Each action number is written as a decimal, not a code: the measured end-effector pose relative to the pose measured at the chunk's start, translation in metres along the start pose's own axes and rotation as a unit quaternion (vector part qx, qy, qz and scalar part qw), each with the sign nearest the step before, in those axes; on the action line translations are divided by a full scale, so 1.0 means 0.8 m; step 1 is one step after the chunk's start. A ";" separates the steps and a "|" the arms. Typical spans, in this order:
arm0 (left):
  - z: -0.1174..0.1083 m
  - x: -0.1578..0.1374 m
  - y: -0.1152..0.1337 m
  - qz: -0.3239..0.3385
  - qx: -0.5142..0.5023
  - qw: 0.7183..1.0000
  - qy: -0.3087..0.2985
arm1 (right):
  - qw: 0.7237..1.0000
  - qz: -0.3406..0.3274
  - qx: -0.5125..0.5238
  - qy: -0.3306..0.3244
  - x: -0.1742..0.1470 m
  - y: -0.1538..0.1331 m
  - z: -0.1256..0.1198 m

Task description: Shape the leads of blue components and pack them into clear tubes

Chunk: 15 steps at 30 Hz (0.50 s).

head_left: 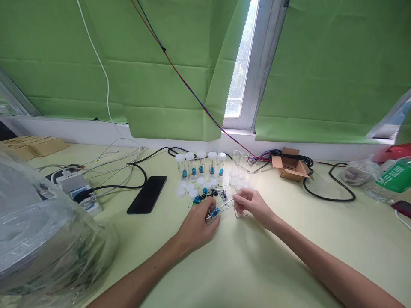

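Note:
My left hand (199, 220) is closed around a clear tube-like piece with a blue fitting (215, 212) in it. A thin pale rod (227, 203) runs from the blue fitting up to my right hand (252, 204), whose thumb and fingers pinch its far end. Just beyond my hands lies a loose cluster of small black and blue parts (212, 193) with thin rods. White round caps (180, 192) lie to its left. Behind stand several capped clear tubes (201, 164) holding blue parts, and uncapped clear tubes (235, 164) beside them. A small clear piece (238, 214) lies under my right hand.
A black phone (147, 194) and a power strip (86, 199) lie to the left. Clear plastic wrapping (58, 239) bulges at the near left. An open cardboard box (290, 166), black cable (337, 200) and a green-labelled bottle (390, 179) are on the right.

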<state>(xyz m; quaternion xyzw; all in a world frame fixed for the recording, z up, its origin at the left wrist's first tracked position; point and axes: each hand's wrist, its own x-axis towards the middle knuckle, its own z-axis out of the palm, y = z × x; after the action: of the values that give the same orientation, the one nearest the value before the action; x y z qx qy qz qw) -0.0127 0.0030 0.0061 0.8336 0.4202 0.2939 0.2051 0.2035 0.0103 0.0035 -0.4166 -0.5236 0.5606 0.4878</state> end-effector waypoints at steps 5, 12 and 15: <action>0.000 -0.001 -0.001 0.010 0.007 1.000 0.008 | 1.000 -0.001 0.000 -0.003 -0.001 -0.002 0.001; 0.000 -0.001 -0.001 0.009 0.014 1.000 0.011 | 1.000 -0.005 -0.004 -0.005 -0.002 -0.001 0.002; 0.001 -0.001 -0.001 0.010 0.014 1.000 0.012 | 1.000 -0.004 -0.012 -0.012 -0.002 0.000 0.002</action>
<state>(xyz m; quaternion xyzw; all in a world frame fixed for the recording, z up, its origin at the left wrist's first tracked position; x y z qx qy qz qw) -0.0129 0.0030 0.0049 0.8371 0.4186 0.2995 0.1853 0.2022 0.0082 0.0033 -0.4131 -0.5381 0.5572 0.4788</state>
